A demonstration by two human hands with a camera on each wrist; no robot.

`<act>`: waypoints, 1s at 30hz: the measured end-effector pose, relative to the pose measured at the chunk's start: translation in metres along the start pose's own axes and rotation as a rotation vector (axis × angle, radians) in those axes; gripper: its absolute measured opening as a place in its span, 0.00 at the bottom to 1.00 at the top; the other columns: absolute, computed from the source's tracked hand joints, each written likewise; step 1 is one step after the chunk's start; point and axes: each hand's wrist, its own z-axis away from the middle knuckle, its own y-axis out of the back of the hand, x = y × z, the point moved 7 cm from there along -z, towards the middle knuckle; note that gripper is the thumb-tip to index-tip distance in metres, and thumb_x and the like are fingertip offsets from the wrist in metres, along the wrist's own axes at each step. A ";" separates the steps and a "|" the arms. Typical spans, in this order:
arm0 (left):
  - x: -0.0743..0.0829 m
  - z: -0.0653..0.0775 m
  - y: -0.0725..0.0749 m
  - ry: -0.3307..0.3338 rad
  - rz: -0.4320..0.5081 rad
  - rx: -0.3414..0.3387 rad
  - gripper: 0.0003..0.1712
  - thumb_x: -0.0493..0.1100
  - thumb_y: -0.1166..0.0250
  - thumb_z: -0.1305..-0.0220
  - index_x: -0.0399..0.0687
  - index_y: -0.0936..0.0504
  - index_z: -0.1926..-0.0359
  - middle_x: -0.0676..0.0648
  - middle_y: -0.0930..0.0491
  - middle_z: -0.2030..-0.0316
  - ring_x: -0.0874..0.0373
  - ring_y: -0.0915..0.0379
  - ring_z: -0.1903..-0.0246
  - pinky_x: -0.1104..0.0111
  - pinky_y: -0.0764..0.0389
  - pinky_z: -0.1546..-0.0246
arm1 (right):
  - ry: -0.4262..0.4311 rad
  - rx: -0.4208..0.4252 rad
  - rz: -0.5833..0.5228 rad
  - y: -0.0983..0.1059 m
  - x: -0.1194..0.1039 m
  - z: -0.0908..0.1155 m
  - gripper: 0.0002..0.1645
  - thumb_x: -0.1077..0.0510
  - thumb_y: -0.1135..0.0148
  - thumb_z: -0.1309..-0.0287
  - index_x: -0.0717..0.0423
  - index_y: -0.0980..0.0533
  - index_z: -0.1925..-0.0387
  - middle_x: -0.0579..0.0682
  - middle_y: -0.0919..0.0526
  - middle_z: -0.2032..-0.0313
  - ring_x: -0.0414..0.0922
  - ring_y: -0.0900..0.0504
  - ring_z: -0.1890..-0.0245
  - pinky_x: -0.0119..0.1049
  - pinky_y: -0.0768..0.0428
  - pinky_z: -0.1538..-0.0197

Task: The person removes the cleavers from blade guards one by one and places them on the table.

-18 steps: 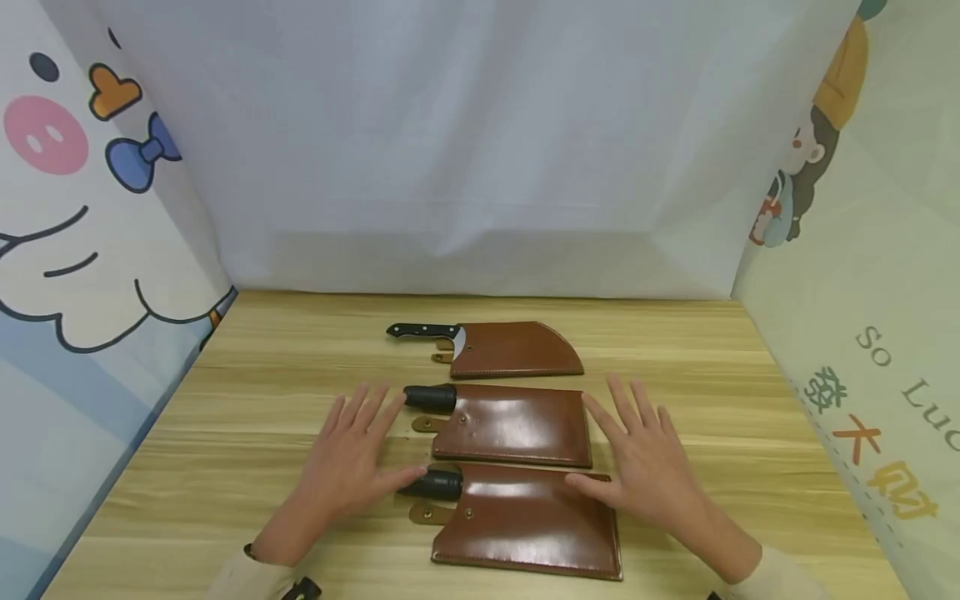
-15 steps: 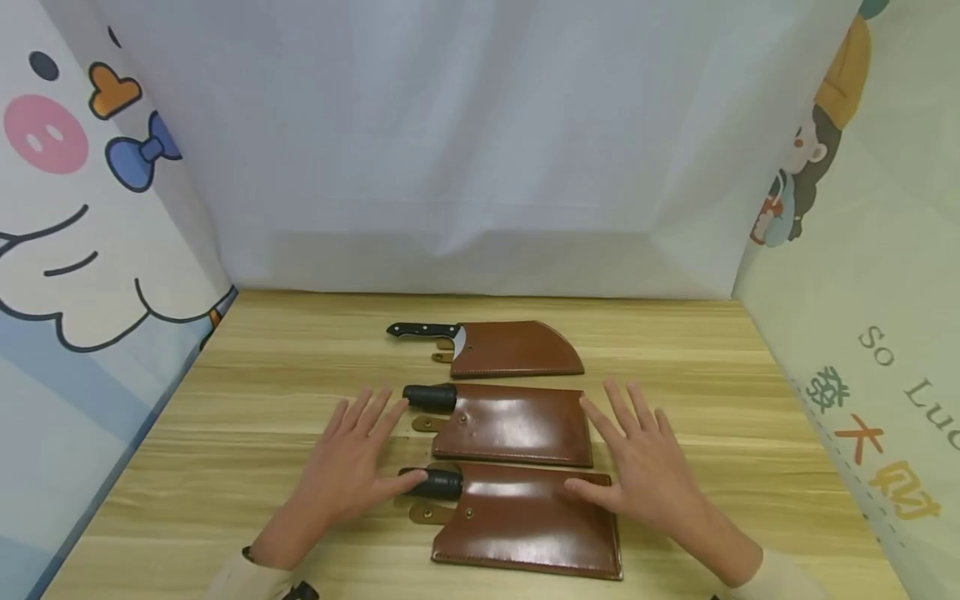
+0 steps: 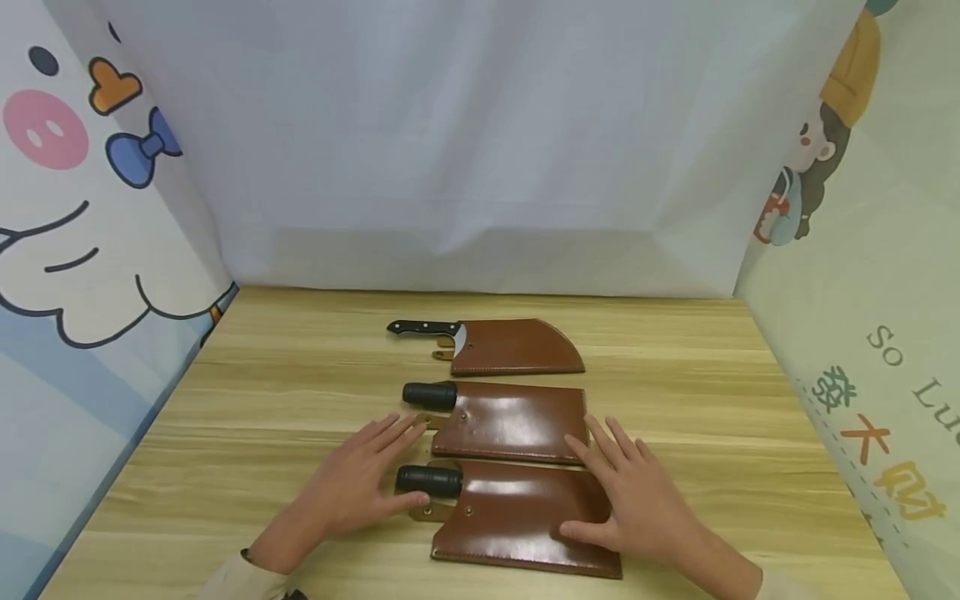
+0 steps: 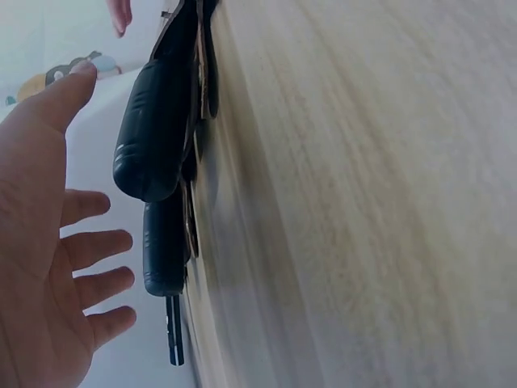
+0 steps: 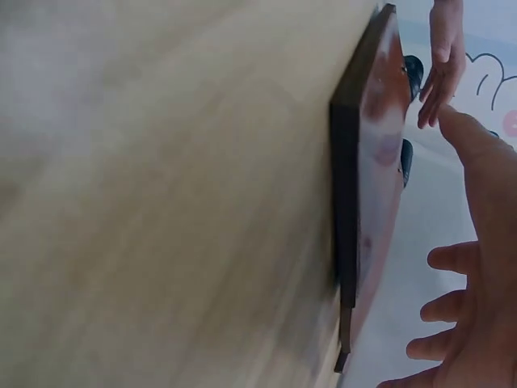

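Observation:
Three cleavers in brown leather sheaths lie in a row on the wooden table, handles to the left. The nearest sheath (image 3: 525, 517) and the middle sheath (image 3: 517, 421) have thick black handles (image 4: 149, 129). Farthest back, a sheath with a curved tip (image 3: 517, 348) covers a knife with a riveted black handle (image 3: 423, 327). My left hand (image 3: 352, 483), fingers spread, hovers beside the two nearer handles. Over the right ends of the nearer sheaths hangs my right hand (image 3: 637, 500), fingers apart and nothing held. Both wrist views show the palms above the sheaths' level.
A pale wood-grain table (image 3: 262, 375) carries the row. White cloth (image 3: 465, 150) hangs behind it. Printed panels stand at both sides, a cartoon one (image 3: 67, 208) on the left and one with lettering (image 3: 847, 400) on the right.
Both hands have drawn back toward the person and dropped lower in the head view. The left fingertips left the middle handle's end for its strap. The sheathed cleavers stay in place.

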 end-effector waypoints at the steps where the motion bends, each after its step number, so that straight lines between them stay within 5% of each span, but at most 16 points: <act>1: 0.001 0.000 -0.001 -0.005 0.005 -0.008 0.54 0.78 0.42 0.38 0.49 0.35 0.23 0.43 0.35 0.25 0.40 0.39 0.27 0.49 0.36 0.29 | 0.007 -0.005 0.000 -0.001 -0.001 0.002 0.65 0.13 0.41 0.53 0.48 0.35 0.24 0.61 0.41 0.23 0.67 0.39 0.26 0.69 0.29 0.39; 9: 0.002 -0.002 -0.008 -0.007 0.098 -0.038 0.50 0.74 0.36 0.40 0.49 0.29 0.27 0.41 0.28 0.31 0.41 0.31 0.32 0.46 0.31 0.33 | 0.003 -0.136 -0.088 -0.015 -0.008 0.014 0.72 0.11 0.42 0.57 0.48 0.42 0.21 0.60 0.44 0.22 0.64 0.41 0.25 0.68 0.31 0.36; 17: 0.000 -0.003 -0.019 -0.032 0.158 -0.042 0.52 0.80 0.41 0.41 0.49 0.27 0.28 0.43 0.24 0.34 0.43 0.29 0.34 0.45 0.33 0.32 | -0.004 -0.232 -0.146 -0.027 -0.011 0.020 0.80 0.08 0.43 0.66 0.50 0.46 0.19 0.60 0.44 0.22 0.62 0.41 0.24 0.68 0.32 0.35; 30: 0.003 -0.006 -0.022 -0.071 0.170 0.011 0.41 0.75 0.36 0.41 0.52 0.16 0.39 0.49 0.18 0.44 0.50 0.23 0.42 0.52 0.24 0.40 | 0.021 -0.258 -0.196 -0.027 -0.013 0.025 0.78 0.11 0.39 0.63 0.55 0.43 0.21 0.62 0.42 0.23 0.64 0.40 0.25 0.63 0.33 0.32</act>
